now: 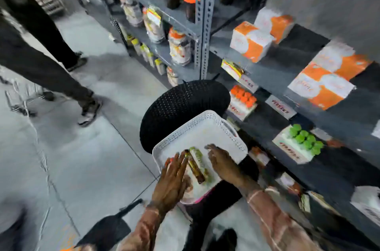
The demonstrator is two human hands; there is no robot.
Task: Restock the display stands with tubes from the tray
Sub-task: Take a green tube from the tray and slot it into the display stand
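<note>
Both hands are lowered over the white tray (213,125) on the black stool (181,102). Left hand (172,178) fingers lie flat together; right hand (223,161) fingers are spread, nothing gripped. The brown tube (195,167) should be pinched mid-body, then carried to the green-capped stand (292,148).

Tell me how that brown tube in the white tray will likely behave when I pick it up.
The brown tube looks round and slim, lying flat, so a nudge would probably roll it across the white tray. Its glossy surface may be slippery. It seems small, likely light; the left hand beside it could pinch it easily.
</note>
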